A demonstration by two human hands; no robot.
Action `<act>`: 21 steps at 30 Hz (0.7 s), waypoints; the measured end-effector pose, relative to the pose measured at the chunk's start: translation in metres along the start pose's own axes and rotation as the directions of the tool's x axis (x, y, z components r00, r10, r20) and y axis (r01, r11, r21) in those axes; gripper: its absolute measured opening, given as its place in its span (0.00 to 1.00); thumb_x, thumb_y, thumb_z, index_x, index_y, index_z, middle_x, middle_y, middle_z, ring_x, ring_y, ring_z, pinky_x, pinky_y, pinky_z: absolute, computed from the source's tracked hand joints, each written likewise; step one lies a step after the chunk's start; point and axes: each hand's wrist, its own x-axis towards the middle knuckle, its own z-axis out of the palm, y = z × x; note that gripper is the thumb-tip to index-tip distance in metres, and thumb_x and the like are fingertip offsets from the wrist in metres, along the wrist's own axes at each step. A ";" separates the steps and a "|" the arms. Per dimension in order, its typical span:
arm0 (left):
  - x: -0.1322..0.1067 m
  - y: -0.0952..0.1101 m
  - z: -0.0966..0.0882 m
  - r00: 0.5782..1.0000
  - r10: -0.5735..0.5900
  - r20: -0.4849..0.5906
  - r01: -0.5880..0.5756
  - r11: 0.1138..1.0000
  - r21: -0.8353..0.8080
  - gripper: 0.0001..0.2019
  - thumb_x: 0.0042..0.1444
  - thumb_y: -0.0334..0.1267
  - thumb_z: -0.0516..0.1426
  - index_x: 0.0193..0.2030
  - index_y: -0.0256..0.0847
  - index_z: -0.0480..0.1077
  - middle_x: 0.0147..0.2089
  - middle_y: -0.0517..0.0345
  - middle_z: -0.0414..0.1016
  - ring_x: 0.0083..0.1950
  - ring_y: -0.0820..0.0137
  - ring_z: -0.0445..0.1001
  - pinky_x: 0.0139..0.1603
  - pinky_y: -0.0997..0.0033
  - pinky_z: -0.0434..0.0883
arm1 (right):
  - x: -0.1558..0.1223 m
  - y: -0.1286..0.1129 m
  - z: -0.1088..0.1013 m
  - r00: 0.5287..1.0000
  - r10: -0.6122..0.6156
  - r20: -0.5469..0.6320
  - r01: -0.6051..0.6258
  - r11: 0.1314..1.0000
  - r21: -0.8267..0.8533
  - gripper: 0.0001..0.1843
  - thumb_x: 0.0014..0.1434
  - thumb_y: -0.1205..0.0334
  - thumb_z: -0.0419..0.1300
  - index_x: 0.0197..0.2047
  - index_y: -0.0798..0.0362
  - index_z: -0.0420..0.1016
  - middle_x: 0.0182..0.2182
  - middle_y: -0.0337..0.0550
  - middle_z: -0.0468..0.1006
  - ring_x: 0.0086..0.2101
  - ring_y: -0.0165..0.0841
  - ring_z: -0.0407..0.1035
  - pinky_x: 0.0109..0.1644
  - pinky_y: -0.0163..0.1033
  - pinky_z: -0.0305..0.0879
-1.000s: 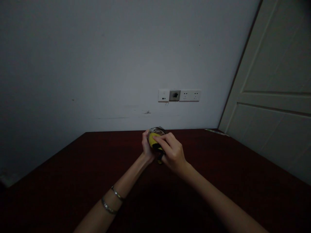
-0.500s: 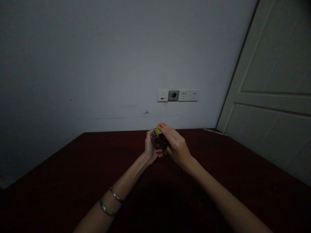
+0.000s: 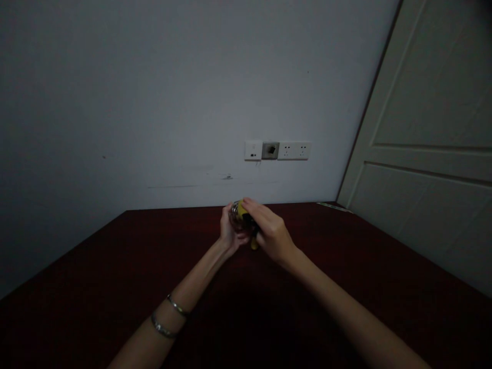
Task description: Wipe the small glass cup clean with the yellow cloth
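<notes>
My left hand (image 3: 229, 233) is wrapped round a clear, round glass-like container (image 3: 234, 218), which is tilted above the table. Against the side of it facing right, my right hand (image 3: 273, 233) grips a yellow and black piece (image 3: 242, 209). Whether this piece is a lid or something soft, I cannot tell. A small yellow bit (image 3: 254, 243) shows below the right fingers. The palms and much of both things are hidden by my fingers, and the light is dim.
The dark red tabletop (image 3: 161, 246) runs back to a pale wall (image 3: 172, 102). Wall sockets (image 3: 294, 150) sit behind my hands. A panelled door (image 3: 426, 123) stands at the right, and a thin flat strip (image 3: 333, 207) lies at the table's back right edge.
Both hands, with the container and the yellow piece, appear slightly further left. The wall and sockets have shifted left too, as the camera turned a little right. Both grips look the same.
</notes>
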 end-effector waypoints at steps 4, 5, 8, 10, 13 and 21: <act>-0.007 0.002 0.000 0.995 0.031 0.090 -0.045 0.987 0.153 0.30 0.52 0.61 0.42 0.27 0.35 0.69 0.16 0.56 0.66 0.09 0.80 0.49 0.08 0.79 0.44 | 0.014 0.024 -0.007 0.989 0.103 -0.105 -0.102 0.995 0.015 0.33 0.46 0.82 0.47 0.55 0.54 0.67 0.52 0.49 0.72 0.53 0.37 0.66 0.56 0.50 0.65; -0.008 0.002 0.000 0.995 0.049 0.089 -0.063 0.984 0.165 0.28 0.53 0.60 0.43 0.25 0.35 0.68 0.15 0.58 0.64 0.09 0.80 0.49 0.08 0.80 0.45 | 0.016 0.026 -0.005 0.987 0.128 -0.093 -0.125 0.991 0.039 0.31 0.47 0.81 0.48 0.53 0.53 0.68 0.50 0.49 0.74 0.51 0.37 0.68 0.54 0.49 0.67; -0.007 0.001 0.003 0.992 0.105 0.073 -0.116 0.978 0.171 0.25 0.53 0.58 0.46 0.21 0.38 0.64 0.13 0.63 0.58 0.10 0.80 0.50 0.08 0.81 0.46 | 0.016 0.024 0.006 0.972 0.222 -0.071 -0.215 0.972 0.096 0.24 0.50 0.78 0.49 0.50 0.56 0.70 0.44 0.50 0.78 0.44 0.36 0.73 0.49 0.46 0.70; -0.007 -0.001 0.004 0.990 0.130 0.061 -0.139 0.973 0.182 0.24 0.53 0.58 0.47 0.21 0.38 0.63 0.14 0.63 0.59 0.10 0.79 0.52 0.08 0.81 0.46 | 0.011 0.019 0.014 0.965 0.241 -0.104 -0.230 0.967 0.111 0.23 0.51 0.77 0.49 0.51 0.57 0.68 0.45 0.52 0.77 0.46 0.37 0.71 0.50 0.46 0.69; -0.006 -0.004 0.006 0.989 0.140 0.053 -0.147 0.971 0.186 0.24 0.54 0.57 0.47 0.22 0.38 0.63 0.15 0.62 0.61 0.10 0.79 0.53 0.08 0.79 0.46 | 0.002 0.013 0.021 0.976 0.170 -0.139 -0.157 0.983 0.098 0.25 0.52 0.78 0.49 0.53 0.57 0.66 0.50 0.53 0.73 0.53 0.36 0.66 0.56 0.48 0.65; -0.005 -0.012 0.006 0.993 0.065 -0.096 -0.072 0.996 -0.062 0.20 0.59 0.51 0.47 0.32 0.37 0.71 0.18 0.59 0.68 0.14 0.75 0.62 0.12 0.76 0.54 | -0.003 0.003 0.016 0.986 -0.166 0.003 0.166 0.986 -0.009 0.25 0.52 0.78 0.49 0.55 0.63 0.63 0.52 0.58 0.71 0.58 0.39 0.59 0.60 0.53 0.61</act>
